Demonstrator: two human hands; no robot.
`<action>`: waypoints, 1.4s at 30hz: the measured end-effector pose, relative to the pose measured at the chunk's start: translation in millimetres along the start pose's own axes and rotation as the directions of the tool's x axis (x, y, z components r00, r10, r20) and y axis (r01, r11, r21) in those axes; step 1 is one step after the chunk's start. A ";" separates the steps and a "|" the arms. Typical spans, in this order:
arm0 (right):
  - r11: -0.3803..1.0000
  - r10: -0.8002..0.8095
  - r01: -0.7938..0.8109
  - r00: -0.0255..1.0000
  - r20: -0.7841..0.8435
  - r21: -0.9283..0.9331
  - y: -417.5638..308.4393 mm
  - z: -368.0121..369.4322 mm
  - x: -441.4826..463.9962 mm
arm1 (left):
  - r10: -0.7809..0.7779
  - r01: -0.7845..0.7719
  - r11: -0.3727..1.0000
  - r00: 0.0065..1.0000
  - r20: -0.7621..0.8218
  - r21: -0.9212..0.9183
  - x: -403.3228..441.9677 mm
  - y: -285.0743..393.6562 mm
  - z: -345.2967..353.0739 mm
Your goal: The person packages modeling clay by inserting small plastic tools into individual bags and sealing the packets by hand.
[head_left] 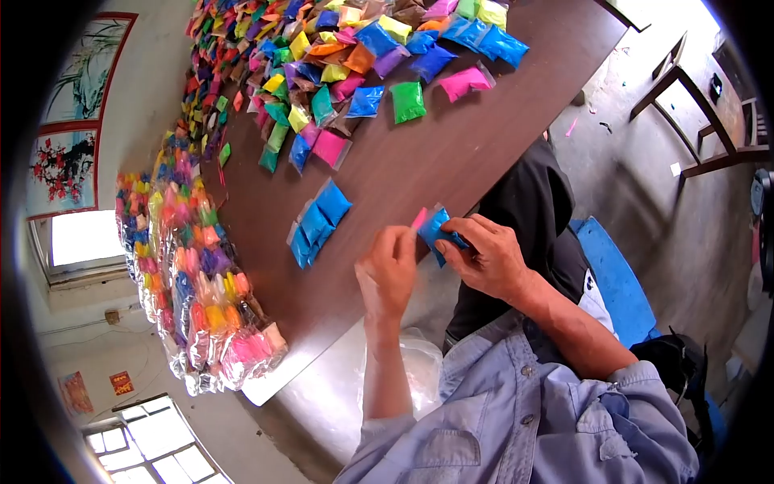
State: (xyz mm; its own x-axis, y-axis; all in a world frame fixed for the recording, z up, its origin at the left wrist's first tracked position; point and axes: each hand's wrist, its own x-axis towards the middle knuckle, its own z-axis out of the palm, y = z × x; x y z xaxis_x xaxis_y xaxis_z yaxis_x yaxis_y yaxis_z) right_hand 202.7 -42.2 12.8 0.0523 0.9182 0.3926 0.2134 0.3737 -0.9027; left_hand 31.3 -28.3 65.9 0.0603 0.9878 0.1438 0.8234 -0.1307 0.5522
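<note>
My right hand (490,254) pinches a small clear packet of blue material (435,230), possibly modelling clay, above the table's near edge. Close beside it, my left hand (389,266) is closed, its fingertips around the lower end of a small pink strip (420,218). The strip's upper end shows next to the blue packet; whether the two touch, I cannot tell. On the brown table (387,189), left of my hands, lies a group of blue packets (318,224) set side by side.
A large heap of coloured packets (322,77) covers the table's far part. Bundled clear bags of coloured packets (210,298) line its left edge. To the right are a blue seat (617,278) and a dark wooden frame (685,97). A whitish plastic bag (415,363) hangs below the near edge.
</note>
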 end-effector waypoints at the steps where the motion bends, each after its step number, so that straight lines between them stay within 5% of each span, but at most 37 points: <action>1: 1.000 -0.003 0.003 1.000 0.002 0.000 0.2 0.4 0.3 | 0.000 0.001 1.000 1.000 -0.009 0.026 2.6 -3.7 -2.9; 10: 1.000 0.022 -0.022 1.000 0.016 -0.017 0.1 -0.5 -0.7 | 0.013 -0.012 0.997 1.000 0.014 -0.077 -16.2 9.5 -3.6; 12: 1.000 0.005 -0.005 1.000 -0.003 -0.012 -0.1 0.7 -0.6 | -0.022 0.025 0.997 0.999 -0.041 0.078 -14.1 0.3 2.0; 17: 1.000 -0.002 0.002 1.000 -0.011 -0.016 -1.8 1.0 -0.6 | -0.005 0.013 0.990 0.998 -0.056 0.141 -4.2 -5.1 -6.7; 19: 1.000 0.015 -0.015 1.000 -0.021 -0.015 -2.4 1.2 -0.6 | -0.050 0.049 0.999 0.997 -0.052 -0.022 -6.7 6.9 -12.1; 24: 0.997 0.043 -0.046 0.998 -0.051 -0.054 -3.2 2.0 0.5 | 0.001 -0.002 0.994 1.000 -0.007 -0.105 -16.4 14.7 -1.7; 30: 1.000 0.012 -0.012 1.000 0.021 -0.014 -5.5 -3.9 -2.0 | 0.038 -0.034 0.998 0.996 -0.078 0.045 0.7 -2.7 3.8; 36: 0.999 -0.032 0.032 0.999 -0.010 -0.019 3.8 1.5 -7.6 | -0.029 0.029 0.999 0.999 -0.016 -0.016 -8.7 22.1 -14.8; 40: 0.999 -0.041 0.040 0.999 -0.005 -0.030 1.6 1.6 -5.7 | 0.105 -0.103 0.992 0.994 -0.024 0.069 -15.6 15.2 -6.3; 42: 0.997 -0.067 0.067 0.998 0.003 -0.033 0.7 1.8 -5.0 | 0.022 -0.021 1.000 1.000 -0.011 0.022 -13.3 6.5 -5.4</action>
State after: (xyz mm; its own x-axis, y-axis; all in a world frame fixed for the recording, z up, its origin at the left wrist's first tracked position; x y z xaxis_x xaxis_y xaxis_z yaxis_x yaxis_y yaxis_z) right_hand 200.9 -46.3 9.9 0.0345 0.8916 0.4515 0.2489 0.4298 -0.8679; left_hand 32.8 -42.7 72.0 0.0718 0.9837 0.1651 0.8343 -0.1500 0.5306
